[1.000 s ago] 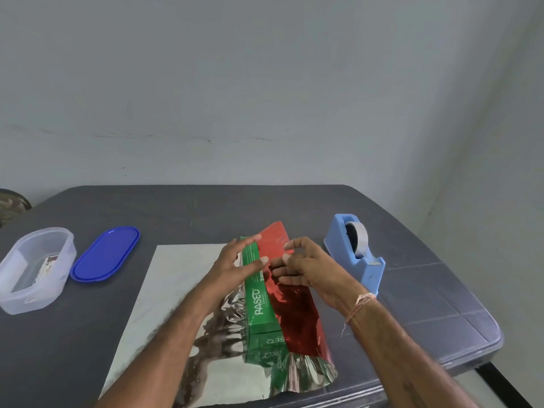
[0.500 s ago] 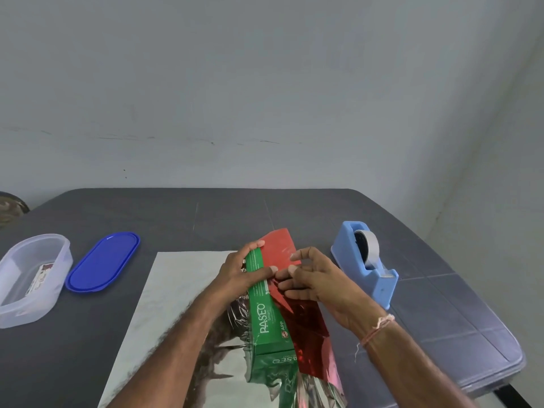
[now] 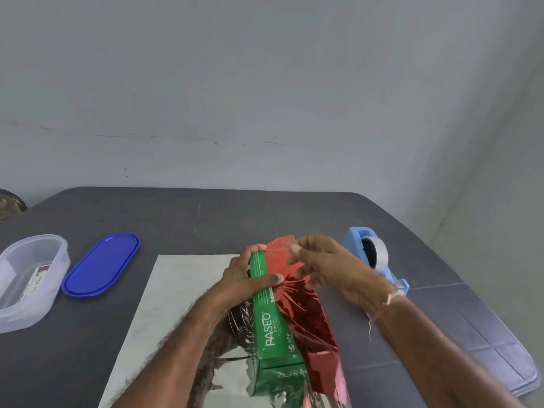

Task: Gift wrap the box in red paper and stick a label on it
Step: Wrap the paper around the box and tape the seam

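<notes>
A long green PASEO box (image 3: 272, 328) lies lengthwise on the silver inner side of the wrapping paper (image 3: 173, 301) at the table's middle. The paper's red foil side (image 3: 306, 322) is folded up over the box's right half. My left hand (image 3: 244, 278) grips the box's far end, thumb pressing on top. My right hand (image 3: 321, 266) pinches the red flap's far corner, lifted a little above the box. The near end of the box mirrors in the foil.
A blue tape dispenser (image 3: 374, 257) with a white roll stands right of the box. A blue oval lid (image 3: 101, 265) and a clear plastic tub (image 3: 28, 281) holding cards lie at the left. The dark grey table (image 3: 206, 213) meets a white wall behind.
My left hand went from resting flat on the box to gripping its far end. My right hand rose and pulled the red flap's far corner up.
</notes>
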Tool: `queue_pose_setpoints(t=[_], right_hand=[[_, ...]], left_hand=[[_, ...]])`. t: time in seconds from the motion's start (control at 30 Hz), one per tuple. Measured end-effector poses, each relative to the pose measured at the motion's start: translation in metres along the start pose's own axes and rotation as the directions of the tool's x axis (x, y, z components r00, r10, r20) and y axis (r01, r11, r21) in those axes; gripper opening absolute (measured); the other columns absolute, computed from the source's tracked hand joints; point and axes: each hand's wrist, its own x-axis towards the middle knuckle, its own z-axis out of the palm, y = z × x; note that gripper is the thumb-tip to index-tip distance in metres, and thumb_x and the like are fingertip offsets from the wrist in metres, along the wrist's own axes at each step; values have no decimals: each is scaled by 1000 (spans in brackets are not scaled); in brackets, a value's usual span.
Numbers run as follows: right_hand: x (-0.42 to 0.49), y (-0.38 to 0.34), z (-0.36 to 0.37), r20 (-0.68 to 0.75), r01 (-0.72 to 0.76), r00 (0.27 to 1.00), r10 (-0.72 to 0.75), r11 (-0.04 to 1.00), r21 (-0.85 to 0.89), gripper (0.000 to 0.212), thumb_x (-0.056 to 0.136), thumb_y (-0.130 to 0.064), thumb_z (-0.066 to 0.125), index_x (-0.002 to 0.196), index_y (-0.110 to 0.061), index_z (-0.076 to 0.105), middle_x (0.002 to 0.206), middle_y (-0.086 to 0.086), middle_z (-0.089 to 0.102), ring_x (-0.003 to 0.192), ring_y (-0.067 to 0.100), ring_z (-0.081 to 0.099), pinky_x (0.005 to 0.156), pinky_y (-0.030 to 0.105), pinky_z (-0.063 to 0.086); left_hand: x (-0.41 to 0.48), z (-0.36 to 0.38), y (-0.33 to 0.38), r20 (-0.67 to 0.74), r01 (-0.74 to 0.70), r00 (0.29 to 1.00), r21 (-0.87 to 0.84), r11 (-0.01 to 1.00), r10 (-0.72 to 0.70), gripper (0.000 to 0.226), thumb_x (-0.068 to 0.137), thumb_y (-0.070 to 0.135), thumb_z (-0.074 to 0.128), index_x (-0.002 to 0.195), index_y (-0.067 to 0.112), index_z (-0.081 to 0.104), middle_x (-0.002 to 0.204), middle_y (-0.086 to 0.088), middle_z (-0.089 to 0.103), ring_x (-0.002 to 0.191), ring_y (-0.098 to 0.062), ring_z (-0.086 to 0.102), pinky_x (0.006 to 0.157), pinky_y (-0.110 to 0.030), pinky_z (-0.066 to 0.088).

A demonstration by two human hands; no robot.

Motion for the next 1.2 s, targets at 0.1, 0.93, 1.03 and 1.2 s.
queue_pose_setpoints(t=[0.1,0.93,1.03,1.2], right_hand=[[28,-16,-5,60,61,997,-42,927,-371,25,105,-30,56,116,-9,61,109,11,67,82,10,65,62,23,54],[119,-48,13,235,33,917,323,526,-850,43,100,-47,60,116,-7,63,100,5,62,82,17,64,69,35,62],[121,-46,15,222,31,920,324,504,-863,43,100,-48,59,114,-7,64,97,5,62,83,18,63,71,35,63],[121,-44,17,200,20,929,312,496,-868,47,98,-51,60,114,-7,65,98,5,62,80,18,62,74,36,63]], left_hand=[[1,-1,2,8,8,1000,4,1000,-8,87,54,68,83,129,53,41,124,5,45,110,-22,63,94,-43,59],[13,-4,-2,9,29,1000,36,999,-30,102,43,74,85,129,43,40,123,5,52,112,-17,60,98,-43,56],[14,-4,-1,9,33,999,38,999,-33,105,42,76,83,131,42,38,124,5,52,113,-17,59,99,-43,56],[11,-4,2,4,28,1000,52,998,-28,105,43,75,80,132,41,37,122,7,49,113,-15,56,99,-38,54]])
